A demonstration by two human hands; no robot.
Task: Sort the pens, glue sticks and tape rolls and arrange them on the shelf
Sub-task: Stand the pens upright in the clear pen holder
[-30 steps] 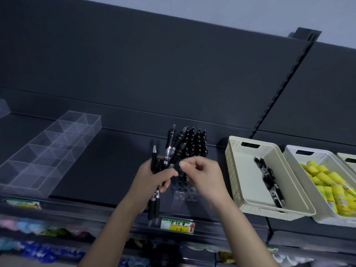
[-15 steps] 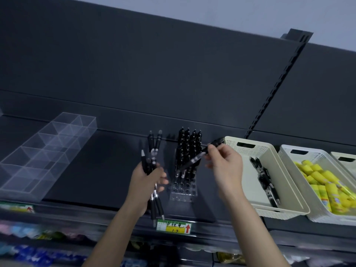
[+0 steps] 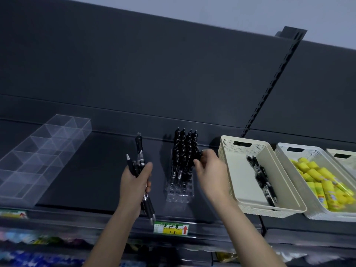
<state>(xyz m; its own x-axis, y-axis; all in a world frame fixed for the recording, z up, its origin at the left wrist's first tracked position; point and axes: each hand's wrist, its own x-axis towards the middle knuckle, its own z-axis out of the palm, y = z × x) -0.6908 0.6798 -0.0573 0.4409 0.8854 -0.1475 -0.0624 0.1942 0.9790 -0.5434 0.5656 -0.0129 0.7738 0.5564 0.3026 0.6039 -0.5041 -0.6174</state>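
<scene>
My left hand (image 3: 134,182) grips a small bundle of black pens (image 3: 139,153), their ends sticking out above and below the fist. To its right stands a clear acrylic pen holder (image 3: 180,191) on the dark shelf (image 3: 92,170), its back rows filled with upright black pens (image 3: 185,149). My right hand (image 3: 210,170) pinches the top of one black pen at the right side of that holder. A cream basket (image 3: 250,189) to the right holds a few more black pens (image 3: 262,180). Yellow glue sticks (image 3: 323,182) fill a white basket (image 3: 285,151) further right.
A clear divided organiser (image 3: 38,157) sits at the left of the shelf. A third basket (image 3: 344,157) shows at the right edge. A yellow price label (image 3: 171,227) hangs on the shelf's front rail. A slotted upright (image 3: 269,87) runs up the back panel. Blurred goods lie on the lower shelf.
My right hand carried one pen from the left-hand bundle over to the holder and lowered it upright at the holder's right side. My left hand stayed roughly in place.
</scene>
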